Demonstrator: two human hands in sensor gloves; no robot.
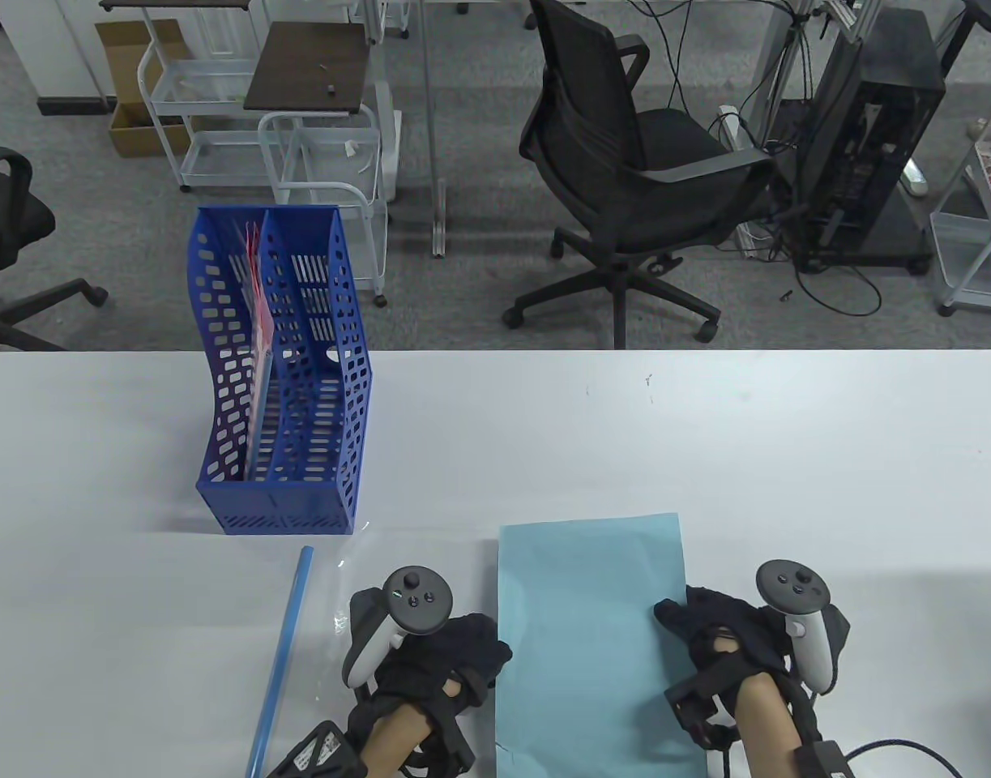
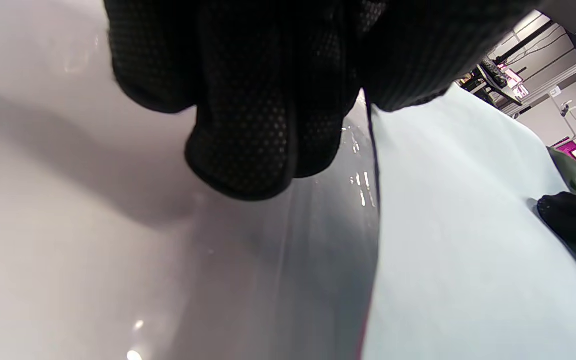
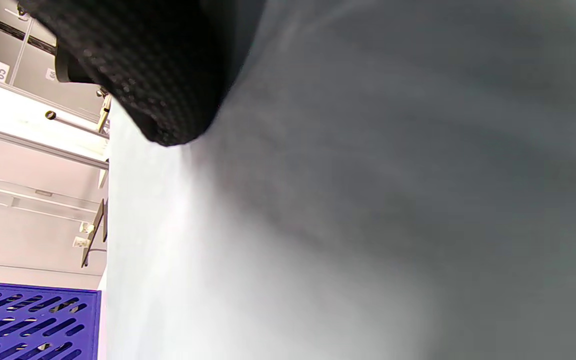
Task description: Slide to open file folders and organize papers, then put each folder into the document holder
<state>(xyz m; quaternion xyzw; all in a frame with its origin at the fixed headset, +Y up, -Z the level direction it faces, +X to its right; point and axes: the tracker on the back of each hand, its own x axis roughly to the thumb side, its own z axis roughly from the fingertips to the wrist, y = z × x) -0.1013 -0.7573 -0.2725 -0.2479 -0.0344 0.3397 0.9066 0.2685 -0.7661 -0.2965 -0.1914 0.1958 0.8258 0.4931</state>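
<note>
1. holding the light blue sheet of paper [image 1: 590, 632] from both sides, the two gloved hands sit at its long edges near the front of the white table [image 1: 706, 438].
2. the left hand [image 1: 430, 648] is at the left edge of the paper; in the left wrist view its fingers [image 2: 248, 150] are curled and pressed down just beside the paper edge, but i cannot tell if they pinch the paper or only touch it.
3. the right hand [image 1: 730, 640] is at the right edge with its fingertips on the paper; whether it pinches or only presses i cannot tell, because the right wrist view is mostly blur.
4. the clear plastic file folder [image 1: 325, 632] with the blue slide bar [image 1: 280, 656] lies flat on the table, left of the left hand, and seems to lie partly under it.
5. the blue perforated plastic document holder [image 1: 280, 373] stands further back on the left, well apart from the hands, with a red folder [image 1: 256, 324] already upright in its left compartment.
6. risks, as i judge: the thin paper can buckle or crease if both hands push inward; it can catch on the folder's edge when it goes in; the smooth folder can slip on the table if nothing holds it.
</note>
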